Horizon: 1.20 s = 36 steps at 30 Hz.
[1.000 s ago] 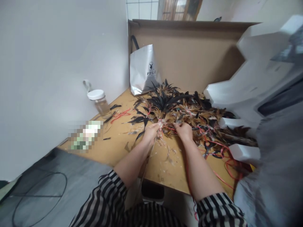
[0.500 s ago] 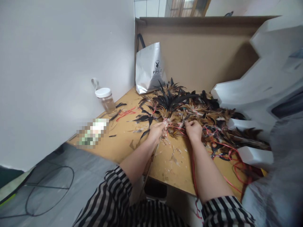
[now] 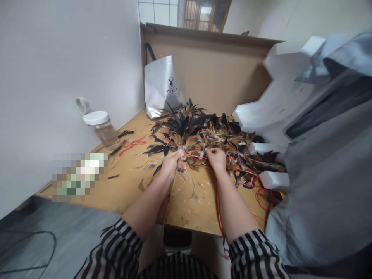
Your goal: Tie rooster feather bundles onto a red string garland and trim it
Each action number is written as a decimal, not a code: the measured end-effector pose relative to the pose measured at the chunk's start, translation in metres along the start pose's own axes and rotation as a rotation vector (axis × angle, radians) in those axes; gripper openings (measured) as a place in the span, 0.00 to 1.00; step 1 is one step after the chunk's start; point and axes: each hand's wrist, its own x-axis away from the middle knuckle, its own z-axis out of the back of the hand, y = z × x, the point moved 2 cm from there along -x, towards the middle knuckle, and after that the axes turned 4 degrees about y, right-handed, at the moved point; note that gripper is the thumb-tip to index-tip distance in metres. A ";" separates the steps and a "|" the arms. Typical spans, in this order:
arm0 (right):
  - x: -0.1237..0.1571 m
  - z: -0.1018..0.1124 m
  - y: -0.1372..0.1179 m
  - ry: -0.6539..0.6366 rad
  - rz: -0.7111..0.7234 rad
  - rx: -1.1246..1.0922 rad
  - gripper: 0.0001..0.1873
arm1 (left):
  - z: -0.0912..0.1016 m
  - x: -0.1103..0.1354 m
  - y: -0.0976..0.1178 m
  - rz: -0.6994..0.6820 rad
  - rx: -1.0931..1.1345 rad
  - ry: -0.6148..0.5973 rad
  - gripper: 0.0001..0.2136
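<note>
At the front of the heap, my left hand (image 3: 171, 164) is closed on the pale, bound base of a feather bundle (image 3: 183, 123), whose long black feathers fan out away from me. Thin red string (image 3: 194, 155) runs fairly straight from that base to my right hand (image 3: 216, 158). The right fingers are pinched together on the string, and something small and greyish shows at their tips. More red string hangs down past the table's front edge beside my right forearm. Brown and black feather bundles (image 3: 223, 135) lie heaped behind and to the right of both hands.
Black-handled scissors (image 3: 244, 180) lie by tangled red string. White foam pieces (image 3: 274, 180) and grey cloth (image 3: 328, 174) stand at the right. A lidded jar (image 3: 105, 133), string scraps (image 3: 132, 144) and a silver bag (image 3: 161, 87) are left and behind. Cardboard (image 3: 215, 66) closes the back.
The whole view has shifted, so everything appears further left and more grey cloth shows at the right. Both hands keep the same hold, about the same distance apart.
</note>
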 end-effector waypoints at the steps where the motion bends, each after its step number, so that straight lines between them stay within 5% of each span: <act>1: 0.000 -0.001 -0.001 -0.009 -0.016 0.030 0.17 | 0.000 0.000 0.000 -0.004 0.004 0.000 0.18; 6: -0.001 -0.012 -0.001 -0.044 -0.005 0.018 0.10 | 0.002 -0.002 0.000 -0.005 0.000 0.019 0.19; 15: 0.015 0.011 -0.025 -0.132 -0.216 -0.875 0.13 | -0.001 0.001 0.000 0.003 -0.011 0.029 0.19; 27: 0.042 0.012 -0.059 -0.317 -0.210 -1.194 0.19 | -0.002 0.002 -0.001 -0.005 -0.041 0.051 0.20; 30: 0.029 0.021 -0.049 -0.179 -0.198 -1.141 0.18 | -0.003 0.003 0.001 -0.010 -0.041 0.060 0.19; 34: 0.011 0.045 -0.035 0.204 -0.102 -1.039 0.14 | -0.005 0.005 0.002 -0.017 -0.050 0.060 0.17; 36: 0.014 0.051 -0.039 0.210 -0.084 -1.063 0.12 | -0.006 0.006 0.002 -0.011 -0.061 0.067 0.17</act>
